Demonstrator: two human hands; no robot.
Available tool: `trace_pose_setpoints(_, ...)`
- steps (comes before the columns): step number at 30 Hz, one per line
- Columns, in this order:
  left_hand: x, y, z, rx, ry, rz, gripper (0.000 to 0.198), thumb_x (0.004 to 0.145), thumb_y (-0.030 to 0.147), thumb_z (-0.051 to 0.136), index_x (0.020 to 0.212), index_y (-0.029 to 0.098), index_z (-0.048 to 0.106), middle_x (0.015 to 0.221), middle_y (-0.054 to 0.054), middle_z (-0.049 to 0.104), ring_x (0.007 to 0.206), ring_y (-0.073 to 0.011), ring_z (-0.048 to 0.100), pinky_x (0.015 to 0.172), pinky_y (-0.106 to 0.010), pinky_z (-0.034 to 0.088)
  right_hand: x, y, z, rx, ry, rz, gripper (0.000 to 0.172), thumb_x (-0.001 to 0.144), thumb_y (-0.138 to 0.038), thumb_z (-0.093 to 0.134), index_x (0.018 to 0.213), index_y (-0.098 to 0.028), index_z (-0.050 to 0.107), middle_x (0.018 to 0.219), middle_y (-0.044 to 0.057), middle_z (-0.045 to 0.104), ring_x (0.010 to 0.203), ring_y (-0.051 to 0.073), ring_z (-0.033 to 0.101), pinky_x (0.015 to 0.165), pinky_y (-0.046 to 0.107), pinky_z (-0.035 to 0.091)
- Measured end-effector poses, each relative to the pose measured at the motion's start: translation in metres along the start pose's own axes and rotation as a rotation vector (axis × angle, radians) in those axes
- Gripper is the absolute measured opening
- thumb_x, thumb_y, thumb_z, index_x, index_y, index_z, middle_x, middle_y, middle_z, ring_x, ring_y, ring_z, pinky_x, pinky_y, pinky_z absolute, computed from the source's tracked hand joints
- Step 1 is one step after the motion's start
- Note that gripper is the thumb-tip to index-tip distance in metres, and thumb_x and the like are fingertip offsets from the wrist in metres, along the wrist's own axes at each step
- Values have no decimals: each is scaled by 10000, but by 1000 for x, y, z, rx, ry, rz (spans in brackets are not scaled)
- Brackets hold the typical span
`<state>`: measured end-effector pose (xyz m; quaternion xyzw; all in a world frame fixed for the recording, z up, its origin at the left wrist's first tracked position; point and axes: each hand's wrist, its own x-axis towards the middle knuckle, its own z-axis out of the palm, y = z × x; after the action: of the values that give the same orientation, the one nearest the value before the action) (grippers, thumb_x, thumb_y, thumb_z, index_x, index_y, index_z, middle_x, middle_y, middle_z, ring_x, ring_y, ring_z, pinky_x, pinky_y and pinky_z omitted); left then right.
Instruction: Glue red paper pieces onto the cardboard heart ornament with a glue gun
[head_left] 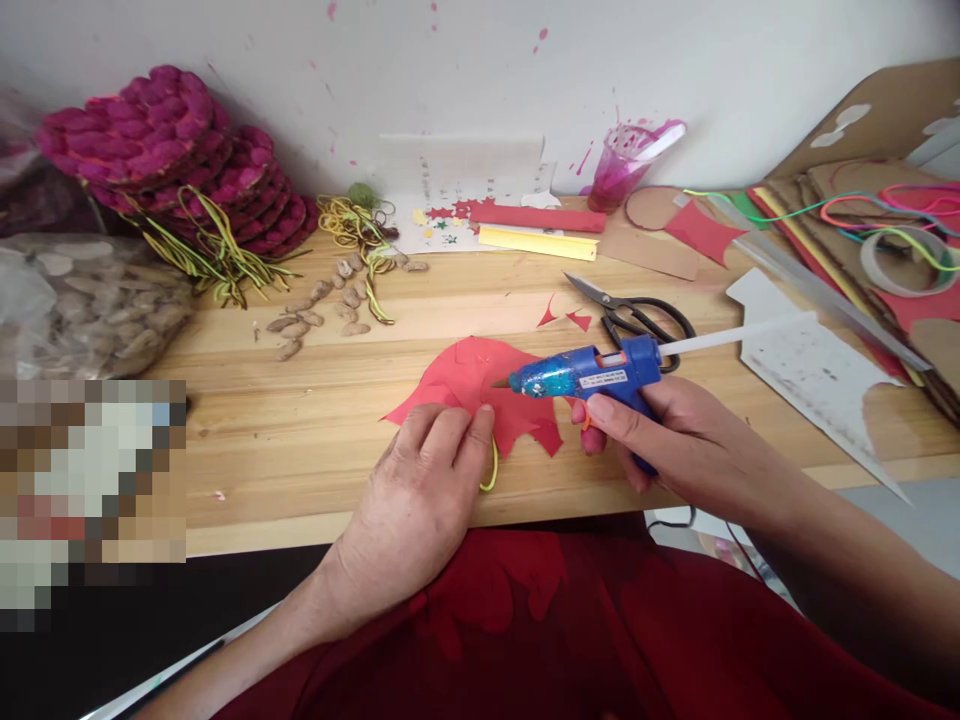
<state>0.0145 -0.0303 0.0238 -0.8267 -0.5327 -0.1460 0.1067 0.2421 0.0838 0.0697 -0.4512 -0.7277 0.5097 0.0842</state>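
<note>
In the head view, a red paper cut-out (480, 365) with pointed edges lies on the table. The bent fingers of my left hand (424, 475) press on its near side, and the thumb is hidden. A loop of yellow-green cord (492, 472) sticks out beside those fingers. My right hand (649, 440) is wrapped round a blue hot glue gun (585, 375), with fingers by the orange trigger. Its nozzle points left over the paper, close to my left fingertips; whether it touches is unclear. A white glue stick (735, 333) juts from the gun's back.
Black-handled scissors (641, 315) and red paper scraps (577, 320) lie behind the gun. Loose peanuts (322, 300), corded magenta discs (150, 130) and a bag (82, 305) occupy the left. Paper strips (540, 218), a stained cup (626, 165), white board (810, 370) and cardboard (840, 210) spread right.
</note>
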Motion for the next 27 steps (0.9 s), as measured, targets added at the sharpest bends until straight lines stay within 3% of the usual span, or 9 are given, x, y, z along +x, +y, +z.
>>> trace_pose_setpoints(4,1,1,1,-10,-38,-28,410,872,-13,475,1261,-26,601,974,-163,651,929,-296,584,830,-463,579,-4,7,0,50,9,34,492,967,-625,500,748,-204,627,491,-31,559,414,92,527,403,216,368)
trace_pose_setpoints(10,3,3,1,-31,-58,-146,414,885,0,502,1291,-11,581,1057,-180,675,991,-315,598,876,-491,561,-13,17,1,111,-7,120,518,942,-681,496,801,-207,648,501,-24,568,432,98,523,419,210,411)
trace_pose_setpoints(14,0,2,0,-85,6,-224,466,886,-13,488,1348,22,535,1153,-167,668,988,-285,589,912,-467,553,-18,19,-1,136,-11,145,534,920,-706,508,829,-196,635,623,2,623,432,89,535,388,205,394)
trace_pose_setpoints(17,-4,-1,0,-144,14,-203,485,864,-46,474,1329,64,556,1131,-135,659,995,-268,571,922,-438,548,-20,20,-1,231,-9,163,524,904,-704,539,868,-188,625,735,11,646,420,73,534,365,197,387)
trace_pose_setpoints(23,-2,-2,4,-123,-14,-186,467,857,-42,471,1293,73,592,1021,-127,635,930,-267,564,850,-437,561,-21,24,1,412,-11,162,476,896,-659,598,885,-183,606,750,-3,640,394,59,530,340,168,364)
trace_pose_setpoints(27,3,-4,4,-143,43,-318,508,919,26,473,1420,110,476,1069,-123,650,939,-254,607,887,-457,566,-26,27,1,499,61,185,447,902,-636,608,896,-189,618,734,-2,658,372,54,521,337,162,341)
